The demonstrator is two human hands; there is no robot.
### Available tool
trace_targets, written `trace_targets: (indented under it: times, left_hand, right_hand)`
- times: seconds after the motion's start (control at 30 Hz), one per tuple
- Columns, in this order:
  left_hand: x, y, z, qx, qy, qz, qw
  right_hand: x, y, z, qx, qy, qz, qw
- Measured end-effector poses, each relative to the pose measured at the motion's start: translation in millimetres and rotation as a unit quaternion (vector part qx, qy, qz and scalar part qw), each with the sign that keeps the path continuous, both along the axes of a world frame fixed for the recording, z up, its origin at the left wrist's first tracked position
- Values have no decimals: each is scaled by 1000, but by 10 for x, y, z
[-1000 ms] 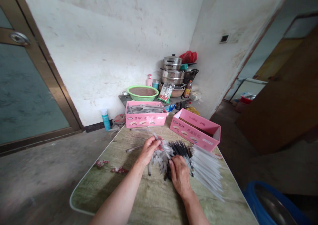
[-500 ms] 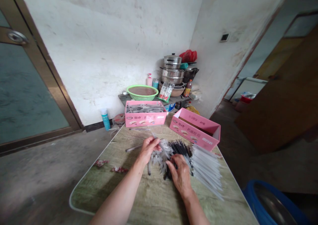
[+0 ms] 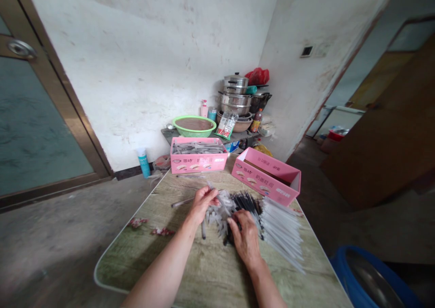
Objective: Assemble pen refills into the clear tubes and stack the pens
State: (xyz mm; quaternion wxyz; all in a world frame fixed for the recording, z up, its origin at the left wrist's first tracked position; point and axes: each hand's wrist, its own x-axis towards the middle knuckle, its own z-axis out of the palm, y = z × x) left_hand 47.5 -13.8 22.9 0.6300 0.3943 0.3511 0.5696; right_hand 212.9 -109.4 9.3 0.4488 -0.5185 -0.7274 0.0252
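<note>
My left hand (image 3: pixel 204 202) pinches a slim translucent pen barrel (image 3: pixel 221 202) between thumb and fingers. Curled over a pile of small black pieces (image 3: pixel 245 202) is my right hand (image 3: pixel 244 233); what its fingertips grip is hidden. Between the hands lies a heap of short whitish translucent pieces (image 3: pixel 214 217), perhaps pen caps. A row of long clear tubes (image 3: pixel 282 233) is spread to the right of my right hand. Two dark-tipped pens lie loose by my left hand, one of them a grey pen (image 3: pixel 181 202).
A pink box (image 3: pixel 199 163) full of pens stands at the table's back edge. Another pink box (image 3: pixel 265 181), its inside mostly dark, is to the right. Behind are a green basin (image 3: pixel 194 131) and stacked steel pots (image 3: pixel 236 101). A blue tub (image 3: pixel 343 271) sits at lower right.
My right hand has shifted very slightly upward over the black pieces. My left hand keeps its pinch on the barrel, and the things on the table stay put.
</note>
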Motion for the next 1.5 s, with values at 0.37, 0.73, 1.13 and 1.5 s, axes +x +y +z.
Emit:
trace_targets:
  times: [0.37, 0.73, 1.13, 1.5]
  left_hand:
    - [9, -7, 13, -4, 3, 4, 1000]
    - [-2, 11, -15, -3, -7, 10, 1000]
    - [-5, 9, -4, -2, -5, 9, 1000]
    - [4, 0, 5, -2, -8, 6, 1000]
  right_hand:
    - [-11, 10, 11, -2, 11, 1, 1000]
    - [-27, -10, 52, -2, 14, 3, 1000]
    - [-18, -5, 25, 5, 1, 10, 1000]
    - [-14, -2, 7, 11, 13, 20, 1000]
